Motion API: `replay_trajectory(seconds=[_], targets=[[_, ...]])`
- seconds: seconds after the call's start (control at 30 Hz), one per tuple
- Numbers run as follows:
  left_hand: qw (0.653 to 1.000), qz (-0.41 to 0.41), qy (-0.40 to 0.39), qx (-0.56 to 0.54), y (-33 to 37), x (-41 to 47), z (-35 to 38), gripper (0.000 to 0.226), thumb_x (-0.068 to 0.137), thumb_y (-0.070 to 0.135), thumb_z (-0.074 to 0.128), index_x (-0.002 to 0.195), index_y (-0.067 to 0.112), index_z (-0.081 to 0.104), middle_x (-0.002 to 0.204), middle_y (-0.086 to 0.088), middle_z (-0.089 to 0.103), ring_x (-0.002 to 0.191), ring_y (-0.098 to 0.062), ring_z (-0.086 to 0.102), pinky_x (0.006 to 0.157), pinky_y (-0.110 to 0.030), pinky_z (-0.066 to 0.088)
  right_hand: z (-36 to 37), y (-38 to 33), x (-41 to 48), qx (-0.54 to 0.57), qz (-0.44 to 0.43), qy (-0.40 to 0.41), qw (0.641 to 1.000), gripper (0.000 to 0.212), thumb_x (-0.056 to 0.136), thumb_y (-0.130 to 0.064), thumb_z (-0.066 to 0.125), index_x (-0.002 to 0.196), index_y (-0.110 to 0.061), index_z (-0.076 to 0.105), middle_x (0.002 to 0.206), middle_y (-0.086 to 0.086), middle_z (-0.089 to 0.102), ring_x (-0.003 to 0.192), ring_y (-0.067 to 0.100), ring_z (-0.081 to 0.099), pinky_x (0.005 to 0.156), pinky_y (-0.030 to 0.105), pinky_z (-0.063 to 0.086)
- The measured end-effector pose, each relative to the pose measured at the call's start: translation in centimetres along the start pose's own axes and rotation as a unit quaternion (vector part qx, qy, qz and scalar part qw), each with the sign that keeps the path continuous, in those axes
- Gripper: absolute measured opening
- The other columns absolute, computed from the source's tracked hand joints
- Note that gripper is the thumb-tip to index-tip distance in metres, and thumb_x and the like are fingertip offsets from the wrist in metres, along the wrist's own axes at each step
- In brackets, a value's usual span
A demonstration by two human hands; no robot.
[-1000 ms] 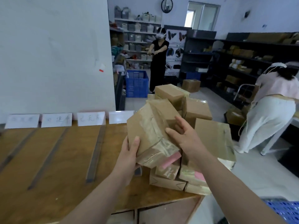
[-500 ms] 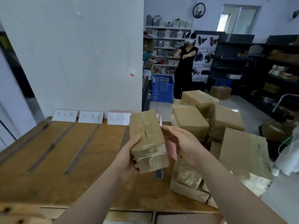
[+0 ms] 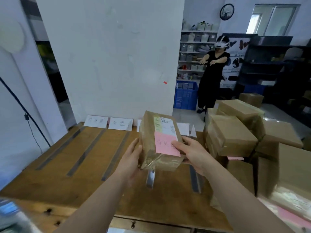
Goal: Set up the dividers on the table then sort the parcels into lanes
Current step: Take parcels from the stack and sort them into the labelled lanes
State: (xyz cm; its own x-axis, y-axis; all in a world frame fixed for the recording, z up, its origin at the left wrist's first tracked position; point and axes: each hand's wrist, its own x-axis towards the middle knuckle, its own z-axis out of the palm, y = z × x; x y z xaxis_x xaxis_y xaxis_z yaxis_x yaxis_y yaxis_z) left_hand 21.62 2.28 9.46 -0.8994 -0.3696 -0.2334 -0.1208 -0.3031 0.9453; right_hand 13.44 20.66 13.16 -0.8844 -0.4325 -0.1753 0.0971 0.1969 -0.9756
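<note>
Both my hands hold one taped brown parcel (image 3: 149, 132) above the wooden table (image 3: 50, 179). It carries a white shipping label and a pink note with handwriting. My left hand (image 3: 133, 158) grips its left side, and my right hand (image 3: 191, 153) grips its right side with the thumb on the pink note. Several dark divider strips (image 3: 85, 152) lie lengthwise on the table and mark out lanes. White paper lane labels (image 3: 120, 123) stand along the table's far edge. A pile of brown parcels (image 3: 234, 133) fills the table's right end.
A white wall panel (image 3: 109, 56) rises right behind the table. A person in black (image 3: 213, 73) stands by a blue crate (image 3: 185, 95) and shelves at the back. Dark shelving runs along the right. A drawer with a small handle (image 3: 133, 225) sits under the table's front edge.
I have turned the parcel over in my hands, so its labelled face with the pink note now shows. My view has swung left, away from the pile.
</note>
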Motion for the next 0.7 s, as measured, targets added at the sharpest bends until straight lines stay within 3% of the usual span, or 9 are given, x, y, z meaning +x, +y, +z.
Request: replay_trajectory(seconds=[0.13, 0.2, 0.3, 0.37, 0.47, 0.6, 0.7], targets=[[0.996, 0.015, 0.002, 0.09, 1.1, 0.3, -3.7, 0.053, 0.095, 0.056, 0.049, 0.144, 0.035, 0.044, 0.124, 0.002, 0.067, 0.099, -0.017, 0.071, 0.076, -0.034, 0.058, 4.2, -0.7, 0.8, -0.022, -0.011, -0.003, 1.0, 0.038, 0.093, -0.032, 0.062, 0.13, -0.026, 0.054, 0.106, -0.007, 0.071, 0.087, 0.01, 0.071, 0.066, 0.026, 0.056], [0.994, 0.016, -0.01, 0.107, 1.6, 0.3, -5.6, 0.059, 0.09, 0.063, 0.051, 0.14, 0.033, 0.048, 0.117, 0.002, 0.071, 0.09, -0.014, 0.074, 0.068, -0.027, 0.057, 6.4, -0.7, 1.2, -0.03, -0.012, -0.008, 0.999, 0.039, 0.093, -0.032, 0.061, 0.13, -0.024, 0.053, 0.105, -0.007, 0.071, 0.085, 0.009, 0.071, 0.064, 0.025, 0.055], [0.995, 0.002, -0.014, 0.095, 2.3, 0.1, -8.3, 0.061, 0.085, 0.058, 0.06, 0.137, 0.027, 0.051, 0.111, -0.002, 0.073, 0.08, -0.014, 0.075, 0.052, -0.019, 0.054, 9.8, -0.4, 2.1, -0.04, -0.004, -0.02, 0.999, 0.045, 0.092, -0.035, 0.061, 0.134, -0.022, 0.051, 0.104, -0.006, 0.071, 0.079, 0.009, 0.072, 0.061, 0.024, 0.055], [0.996, -0.009, 0.003, 0.091, 2.5, 0.1, -10.2, 0.051, 0.09, 0.05, 0.058, 0.134, 0.025, 0.053, 0.1, 0.001, 0.073, 0.071, -0.01, 0.072, 0.048, -0.019, 0.052, 11.9, -0.1, 2.9, -0.048, 0.006, -0.031, 0.998, 0.049, 0.091, -0.037, 0.062, 0.136, -0.021, 0.049, 0.104, -0.005, 0.071, 0.079, 0.01, 0.072, 0.062, 0.026, 0.057], [0.996, -0.015, 0.028, 0.083, 2.8, 0.7, -13.2, 0.041, 0.094, 0.044, 0.056, 0.127, 0.02, 0.059, 0.084, 0.004, 0.074, 0.068, -0.01, 0.071, 0.055, -0.023, 0.052, 14.7, -0.2, 4.4, -0.052, 0.009, -0.048, 0.997, 0.04, 0.092, -0.036, 0.061, 0.129, -0.022, 0.054, 0.101, -0.006, 0.073, 0.08, 0.011, 0.073, 0.066, 0.028, 0.059], [0.994, -0.011, 0.069, 0.082, 3.8, 3.0, -16.9, 0.047, 0.089, 0.051, 0.06, 0.125, 0.021, 0.061, 0.103, -0.003, 0.073, 0.089, -0.022, 0.069, 0.072, -0.035, 0.053, 17.9, -1.0, 7.8, -0.059, 0.015, -0.064, 0.996, 0.038, 0.092, -0.038, 0.062, 0.126, -0.021, 0.055, 0.103, -0.006, 0.072, 0.086, 0.014, 0.072, 0.076, 0.037, 0.06], [0.991, -0.002, 0.082, 0.107, 5.3, 5.4, -19.1, 0.054, 0.087, 0.057, 0.059, 0.127, 0.021, 0.06, 0.095, 0.0, 0.075, 0.08, -0.017, 0.071, 0.067, -0.032, 0.052, 20.3, -2.1, 10.9, -0.057, 0.01, -0.078, 0.995, 0.036, 0.091, -0.037, 0.063, 0.123, -0.021, 0.057, 0.104, -0.005, 0.072, 0.087, 0.015, 0.071, 0.08, 0.041, 0.06]])
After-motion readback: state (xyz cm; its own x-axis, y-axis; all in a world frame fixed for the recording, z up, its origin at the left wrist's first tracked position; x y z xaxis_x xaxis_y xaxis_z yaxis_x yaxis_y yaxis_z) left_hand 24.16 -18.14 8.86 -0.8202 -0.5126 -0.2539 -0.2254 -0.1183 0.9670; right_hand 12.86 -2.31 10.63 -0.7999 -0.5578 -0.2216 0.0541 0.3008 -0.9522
